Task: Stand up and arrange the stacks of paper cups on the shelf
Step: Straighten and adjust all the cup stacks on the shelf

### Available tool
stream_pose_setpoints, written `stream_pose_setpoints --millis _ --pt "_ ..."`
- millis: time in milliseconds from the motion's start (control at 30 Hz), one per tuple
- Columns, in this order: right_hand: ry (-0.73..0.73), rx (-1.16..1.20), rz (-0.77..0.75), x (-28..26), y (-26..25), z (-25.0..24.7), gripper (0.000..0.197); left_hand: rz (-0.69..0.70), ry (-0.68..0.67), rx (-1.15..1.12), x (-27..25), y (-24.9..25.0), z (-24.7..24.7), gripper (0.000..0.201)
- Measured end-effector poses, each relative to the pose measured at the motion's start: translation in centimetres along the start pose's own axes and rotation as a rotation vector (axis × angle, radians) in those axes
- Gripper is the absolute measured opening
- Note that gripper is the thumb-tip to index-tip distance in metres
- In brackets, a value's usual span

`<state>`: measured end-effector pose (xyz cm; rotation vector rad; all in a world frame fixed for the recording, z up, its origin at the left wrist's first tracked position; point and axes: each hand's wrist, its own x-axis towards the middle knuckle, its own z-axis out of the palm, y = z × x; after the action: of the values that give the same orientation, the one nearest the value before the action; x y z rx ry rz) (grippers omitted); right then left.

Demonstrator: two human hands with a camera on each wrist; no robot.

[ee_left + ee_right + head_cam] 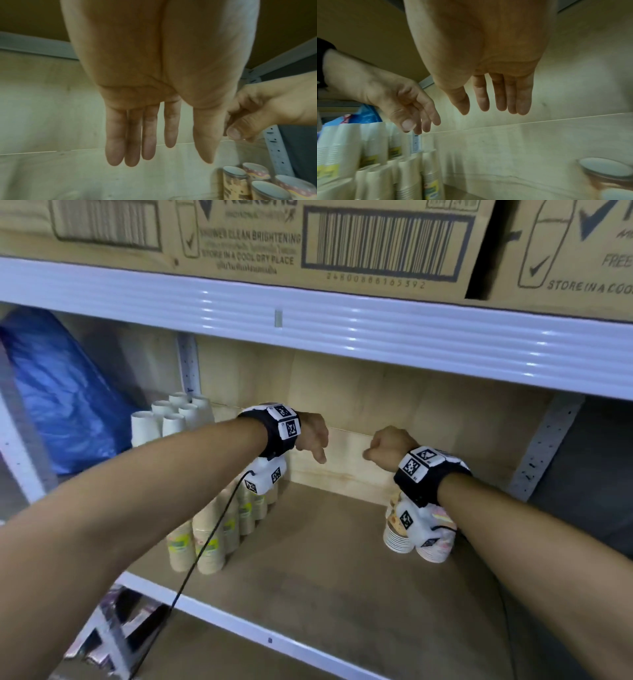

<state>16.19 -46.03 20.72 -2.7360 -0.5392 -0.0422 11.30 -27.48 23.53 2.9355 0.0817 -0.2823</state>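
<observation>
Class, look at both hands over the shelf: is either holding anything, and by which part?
Nothing is held. The left hand and right hand hang empty above the shelf.

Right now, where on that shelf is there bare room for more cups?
The middle board lies bare, between the green-label stacks on the left and the patterned stacks on the right. The left back corner is crowded with white stacks.

Cardboard box (pixel 239 237) — "STORE IN A COOL DRY PLACE"
</observation>
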Motion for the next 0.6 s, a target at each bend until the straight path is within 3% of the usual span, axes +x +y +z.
stream_pose_setpoints --millis 133,333,600 --pt "-0.02 0.042 -0.084 0.3 -5.5 1.7 0.029 -0.093 0.034 -0.02 -2.2 -4.1 -0.6 0.036" --pt "-0.079 0.061 -0.271 -0.7 -13.7 4.8 0.023 -0.184 -0.021 -0.031 -5.3 -10.5 0.1 0.026" --pt "-0.229 0.087 -0.458 -3.8 -20.5 8.9 0.023 -0.289 -0.09 0.027 -10.2 -15.5 2.2 0.032"
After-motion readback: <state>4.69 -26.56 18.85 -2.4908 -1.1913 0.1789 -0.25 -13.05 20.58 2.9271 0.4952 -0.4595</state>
